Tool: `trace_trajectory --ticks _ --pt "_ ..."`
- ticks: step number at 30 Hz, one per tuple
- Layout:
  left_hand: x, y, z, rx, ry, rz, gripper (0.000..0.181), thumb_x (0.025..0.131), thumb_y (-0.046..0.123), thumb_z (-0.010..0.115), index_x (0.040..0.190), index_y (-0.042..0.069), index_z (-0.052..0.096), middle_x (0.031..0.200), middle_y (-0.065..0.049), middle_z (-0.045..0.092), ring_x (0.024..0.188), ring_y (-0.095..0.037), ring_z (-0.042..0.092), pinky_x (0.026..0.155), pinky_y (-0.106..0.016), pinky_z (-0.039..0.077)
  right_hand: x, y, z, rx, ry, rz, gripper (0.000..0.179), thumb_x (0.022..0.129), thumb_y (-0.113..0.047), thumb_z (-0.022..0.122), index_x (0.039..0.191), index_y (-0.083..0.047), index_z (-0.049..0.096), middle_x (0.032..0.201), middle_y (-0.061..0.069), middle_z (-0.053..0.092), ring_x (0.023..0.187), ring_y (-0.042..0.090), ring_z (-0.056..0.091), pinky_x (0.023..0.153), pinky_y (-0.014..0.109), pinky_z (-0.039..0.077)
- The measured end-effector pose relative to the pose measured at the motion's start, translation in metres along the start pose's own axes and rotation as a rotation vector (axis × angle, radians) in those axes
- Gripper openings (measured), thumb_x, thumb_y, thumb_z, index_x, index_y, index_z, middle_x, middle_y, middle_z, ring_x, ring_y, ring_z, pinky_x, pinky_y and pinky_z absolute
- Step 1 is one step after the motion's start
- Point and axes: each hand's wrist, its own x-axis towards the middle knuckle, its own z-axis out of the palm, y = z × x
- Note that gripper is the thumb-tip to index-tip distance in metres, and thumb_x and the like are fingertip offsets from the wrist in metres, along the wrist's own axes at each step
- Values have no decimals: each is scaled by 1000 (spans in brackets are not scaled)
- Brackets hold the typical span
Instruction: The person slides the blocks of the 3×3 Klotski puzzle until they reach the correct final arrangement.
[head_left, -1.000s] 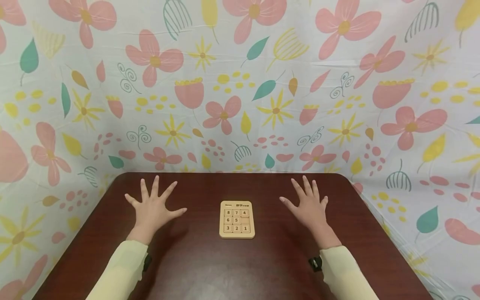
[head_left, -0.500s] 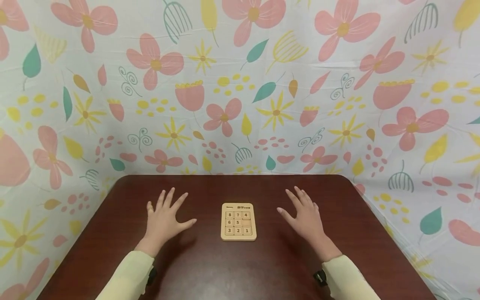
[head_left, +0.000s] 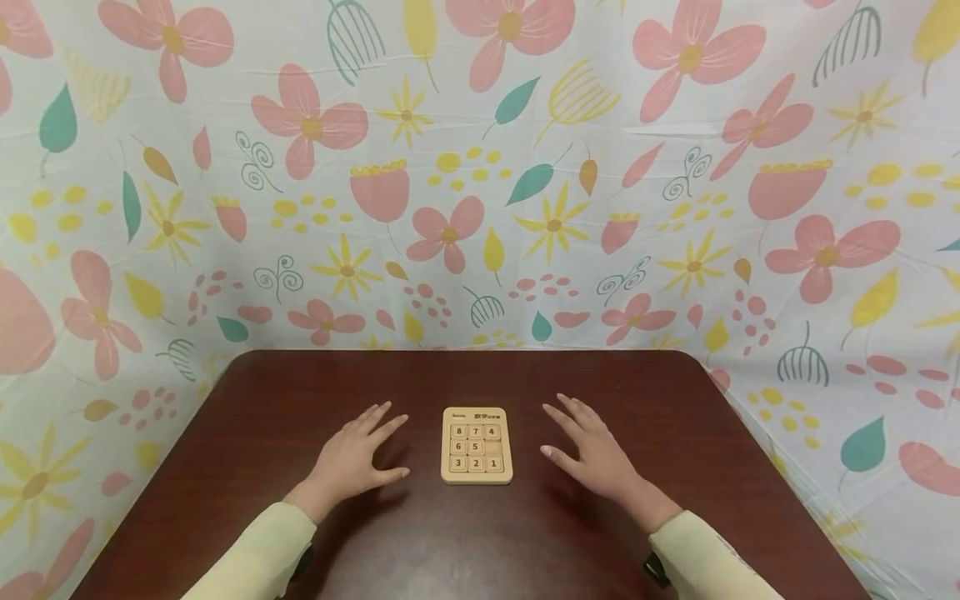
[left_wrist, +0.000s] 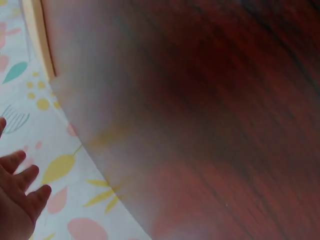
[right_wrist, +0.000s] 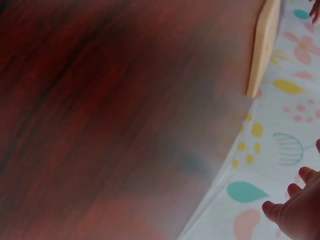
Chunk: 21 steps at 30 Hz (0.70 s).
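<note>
A pale wooden number slide puzzle (head_left: pixel 477 446) lies flat on the dark red-brown table. Its tiles read 8 7 4, 6 5 and a gap, then 3 2 1. To its left my left hand (head_left: pixel 350 457) hovers with fingers spread, thumb toward the puzzle. My right hand (head_left: pixel 596 450) is on the other side, fingers apart and pointing inward. Neither hand touches it. The left wrist view catches the puzzle's edge (left_wrist: pixel 41 42) at top left and some fingertips; the right wrist view has the puzzle's edge (right_wrist: pixel 263 47) at top right and part of the right hand (right_wrist: pixel 300 212).
The table (head_left: pixel 420 542) has a glossy surface and rounded far corners. A white cloth (head_left: pixel 480 108) with pink, yellow and green flower prints hangs behind it and along both sides. Dark wrist devices show partly under both cream sleeves (head_left: pixel 258 550).
Both hands have moved inward and nearer to the puzzle, from either side. Their fingers were spread wider and pointed more forward before. The puzzle has stayed in place on the table.
</note>
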Motion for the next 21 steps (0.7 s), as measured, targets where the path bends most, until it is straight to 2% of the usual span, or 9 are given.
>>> trace_trajectory --ticks 4,12,21 --pt "2 2 6 -32 -50 60 79 84 51 79 152 21 52 162 -15 44 149 -38 44 108 -60 49 0 -2 5 -15 -30 -57 66 95 -41 69 153 -18 49 161 19 43 147 49 40 112 72 36" --pt "10 10 13 0 -116 195 72 89 48 75 151 19 53 161 -14 46 149 -37 44 110 -60 47 2 -8 12 -77 -132 -149 66 95 -48 65 155 -25 48 165 13 39 153 42 35 112 74 35" --pt "14 16 16 60 -188 265 68 93 51 69 153 24 51 163 -5 44 152 -31 41 114 -55 46 2 -12 20 -102 -234 -165 64 96 -50 63 154 -25 49 166 10 38 154 39 34 114 73 34"
